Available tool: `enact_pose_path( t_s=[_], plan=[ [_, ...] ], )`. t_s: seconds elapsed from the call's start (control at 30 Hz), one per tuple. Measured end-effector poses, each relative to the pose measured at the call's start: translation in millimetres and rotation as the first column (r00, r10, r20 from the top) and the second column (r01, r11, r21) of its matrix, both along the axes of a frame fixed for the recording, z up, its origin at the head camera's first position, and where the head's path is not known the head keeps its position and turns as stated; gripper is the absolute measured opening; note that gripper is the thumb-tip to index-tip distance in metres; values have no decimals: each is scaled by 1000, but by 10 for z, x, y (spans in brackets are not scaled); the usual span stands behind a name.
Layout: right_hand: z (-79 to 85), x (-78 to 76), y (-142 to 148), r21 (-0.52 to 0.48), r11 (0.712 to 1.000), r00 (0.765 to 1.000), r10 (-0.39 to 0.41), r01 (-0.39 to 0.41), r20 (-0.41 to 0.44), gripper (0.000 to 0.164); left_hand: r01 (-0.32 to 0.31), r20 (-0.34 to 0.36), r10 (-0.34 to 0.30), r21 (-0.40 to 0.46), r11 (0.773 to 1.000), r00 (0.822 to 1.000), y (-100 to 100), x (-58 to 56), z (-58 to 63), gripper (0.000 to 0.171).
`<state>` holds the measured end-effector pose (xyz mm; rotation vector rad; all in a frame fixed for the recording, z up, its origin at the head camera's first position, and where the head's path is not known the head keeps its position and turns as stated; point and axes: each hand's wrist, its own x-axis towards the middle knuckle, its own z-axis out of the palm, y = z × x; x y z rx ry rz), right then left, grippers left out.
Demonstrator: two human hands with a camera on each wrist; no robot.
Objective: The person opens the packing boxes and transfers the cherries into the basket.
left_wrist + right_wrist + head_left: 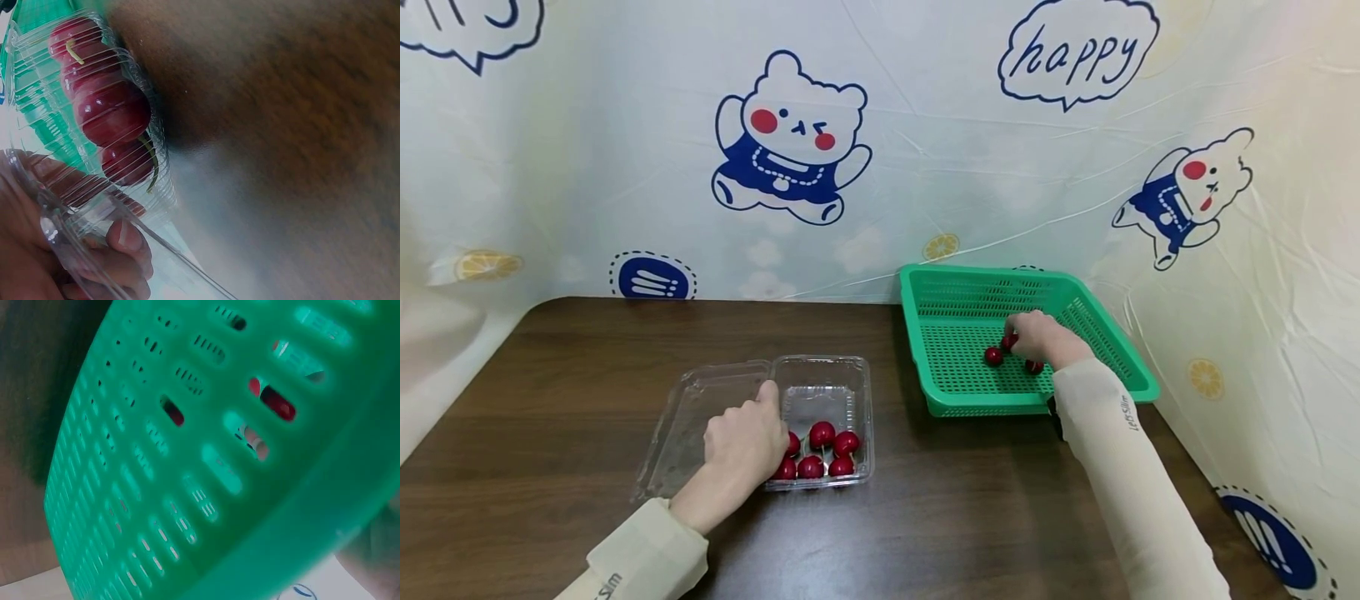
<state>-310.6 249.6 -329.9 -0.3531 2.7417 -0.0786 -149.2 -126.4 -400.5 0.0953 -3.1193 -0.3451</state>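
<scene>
My left hand (745, 442) grips the inner side of an open clear plastic box (816, 404), one finger lying along the hinge. Several dark red cherries (822, 434) sit in the near part of this box; through its ribbed wall in the left wrist view, cherries (112, 109) with green stems show. Inside a green basket (981, 406), my right hand (1047, 337) points downward with a cherry (1008, 342) at its fingertips. Two more cherries, one (993, 357) to the left and one (1033, 367) below the hand, lie on the basket floor. The slotted basket wall (156, 506) mostly hides the right fingers in the right wrist view.
The box's clear lid (681, 442) lies folded open to the left on the dark wooden table (572, 400). A printed cloth (925, 150) hangs behind the table and along its right side. The basket's raised near rim stands under the right forearm.
</scene>
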Motion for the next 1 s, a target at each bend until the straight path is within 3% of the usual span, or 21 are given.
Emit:
enact_pose_path(
  t_s=[0.5,1.0],
  plan=[
    [-90,19,-7,27,999,999,22,-22,-31,28,-1,4,1,2,1000,1000,11,4,3,20],
    [10,-21,38,38,999,1000,2,-1,-24,38,7,-3,-7,2,1000,1000,-3,13,25,19]
  ],
)
